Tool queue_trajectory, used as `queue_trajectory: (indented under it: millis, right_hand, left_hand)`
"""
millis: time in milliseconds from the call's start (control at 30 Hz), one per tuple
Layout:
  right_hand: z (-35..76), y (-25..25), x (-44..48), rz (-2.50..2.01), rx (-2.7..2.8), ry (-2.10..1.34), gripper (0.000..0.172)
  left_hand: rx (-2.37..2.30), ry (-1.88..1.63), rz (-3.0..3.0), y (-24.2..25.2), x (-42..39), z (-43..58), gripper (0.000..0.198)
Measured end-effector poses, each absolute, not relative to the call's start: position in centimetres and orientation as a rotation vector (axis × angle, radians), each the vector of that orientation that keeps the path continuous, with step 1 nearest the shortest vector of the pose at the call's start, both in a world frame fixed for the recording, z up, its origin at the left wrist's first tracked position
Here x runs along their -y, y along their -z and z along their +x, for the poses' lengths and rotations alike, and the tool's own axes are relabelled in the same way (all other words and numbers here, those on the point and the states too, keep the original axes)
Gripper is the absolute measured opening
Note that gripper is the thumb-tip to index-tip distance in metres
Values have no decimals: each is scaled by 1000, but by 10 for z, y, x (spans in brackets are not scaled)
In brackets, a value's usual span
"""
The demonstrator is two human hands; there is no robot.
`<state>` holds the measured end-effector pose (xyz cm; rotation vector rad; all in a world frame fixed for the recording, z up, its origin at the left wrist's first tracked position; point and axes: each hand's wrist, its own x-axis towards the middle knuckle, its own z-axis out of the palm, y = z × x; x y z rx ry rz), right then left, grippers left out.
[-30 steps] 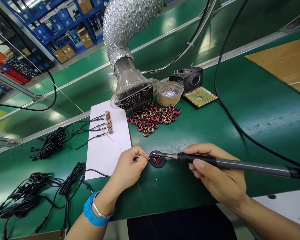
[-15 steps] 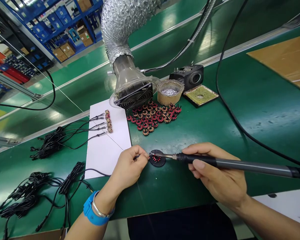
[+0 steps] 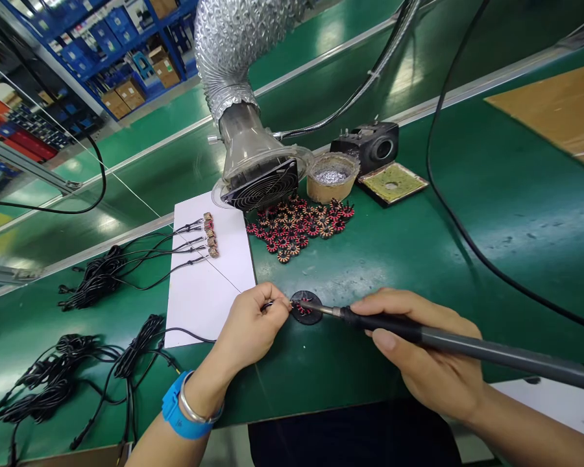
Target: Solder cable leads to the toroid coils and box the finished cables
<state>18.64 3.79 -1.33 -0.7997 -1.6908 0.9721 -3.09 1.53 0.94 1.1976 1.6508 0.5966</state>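
Observation:
My right hand (image 3: 418, 344) is shut on a black-handled soldering iron (image 3: 433, 336), whose metal tip rests at a small red-and-copper toroid coil (image 3: 302, 309). That coil lies on a round black mat (image 3: 307, 318). My left hand (image 3: 250, 322) pinches a thin pointed tool (image 3: 275, 303) that reaches the coil from the left. The coil is partly hidden by the tool and the iron tip. Nearest the mat, a heap of similar toroid coils (image 3: 296, 227) lies farther up the green bench (image 3: 370, 272).
A white paper sheet (image 3: 209, 292) carries several cable ends with small coils (image 3: 210, 235). Black cable bundles (image 3: 97, 279) lie left. A fume extractor fan (image 3: 261, 185) on a foil duct (image 3: 228, 52), a solder tin (image 3: 331, 178) and a sponge tray (image 3: 392, 183) stand behind.
The soldering iron's rear end has swung lower in view, and my right hand has shifted down with it. The iron tip sits slightly farther right on the coil. My left hand has barely moved.

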Motion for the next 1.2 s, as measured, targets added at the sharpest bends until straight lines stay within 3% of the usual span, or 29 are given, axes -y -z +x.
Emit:
queue_trajectory:
  millis: [1200]
  right_hand:
    - [182,5,-35,-664,1664,-891,31]
  left_hand:
    - [-1647,-586,1216,-11,-15,-30,16]
